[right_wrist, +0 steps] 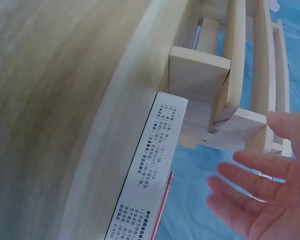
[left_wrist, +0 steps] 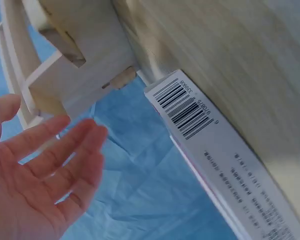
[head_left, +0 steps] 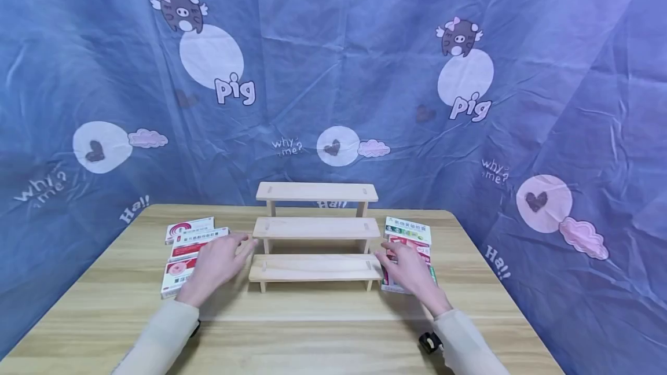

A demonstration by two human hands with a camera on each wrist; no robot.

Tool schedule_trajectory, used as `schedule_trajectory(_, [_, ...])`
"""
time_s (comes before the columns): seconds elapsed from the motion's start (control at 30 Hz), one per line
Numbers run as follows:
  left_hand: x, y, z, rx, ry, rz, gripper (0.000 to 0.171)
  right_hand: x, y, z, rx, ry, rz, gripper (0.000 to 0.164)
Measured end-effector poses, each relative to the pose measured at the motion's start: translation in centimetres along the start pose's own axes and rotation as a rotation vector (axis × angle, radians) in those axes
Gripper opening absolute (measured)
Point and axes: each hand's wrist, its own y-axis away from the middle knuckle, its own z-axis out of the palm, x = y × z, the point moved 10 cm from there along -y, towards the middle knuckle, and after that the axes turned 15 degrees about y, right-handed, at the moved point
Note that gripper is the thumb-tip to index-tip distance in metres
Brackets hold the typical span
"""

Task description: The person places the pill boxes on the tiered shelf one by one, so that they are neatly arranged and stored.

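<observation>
A three-tier pale wooden step stand [head_left: 315,227] stands mid-table. My left hand [head_left: 219,260] hovers at its left side with fingers relaxed, holding nothing; in the left wrist view its palm faces the stand. Under and beside that hand lie overlapping flat medicine boxes, one of them white and red [head_left: 174,276]. My right hand [head_left: 409,271] is by the stand's right edge, fingers loosely bent and empty, partly covering more medicine boxes. The rearmost of these is white and green [head_left: 409,228]. A box edge with a barcode [left_wrist: 185,112] faces the left wrist camera.
The wood-grain table [head_left: 323,340] ends at a blue printed cloth [head_left: 333,74] hanging behind and at both sides. Black wrist devices [head_left: 430,342] sit under the sleeves. A printed box side [right_wrist: 150,150] lies near the stand's legs in the right wrist view.
</observation>
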Motion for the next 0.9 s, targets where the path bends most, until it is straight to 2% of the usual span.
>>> schedule_trajectory(0.1, [-1.5,-0.2,-0.5,-0.023,0.143,-0.086,0.044,0.4,0.0,0.2,-0.027,-0.135,0.049,0.032])
schedule_trajectory(0.2, [-3.1,-0.2,-0.5,-0.083,0.329,-0.146,0.039,1.0,0.3,1.0,-0.109,-0.295,0.106,0.026])
schedule_trajectory(0.33, [-4.8,-0.1,-0.2,-0.185,0.590,-0.192,0.034,1.2,0.8,2.2,-0.242,-0.551,0.152,0.032])
schedule_trajectory(0.43, [-6.1,0.2,-0.3,-0.222,0.713,-0.223,0.034,1.2,1.1,2.7,-0.306,-0.669,0.164,0.040])
schedule_trajectory(0.53, [-7.3,0.5,-0.7,-0.230,0.772,-0.244,0.037,1.3,1.4,3.2,-0.353,-0.727,0.184,0.044])
schedule_trajectory(0.63, [-8.3,0.9,-1.0,-0.248,0.791,-0.253,0.042,1.4,1.8,3.9,-0.405,-0.779,0.200,0.048])
schedule_trajectory(0.8, [-9.6,1.8,-1.3,-0.297,0.790,-0.246,0.052,1.4,2.2,5.2,-0.464,-0.862,0.211,0.054])
schedule_trajectory(0.9, [-10.2,2.2,-1.9,-0.311,0.757,-0.230,0.054,1.5,2.2,5.8,-0.484,-0.930,0.228,0.059])
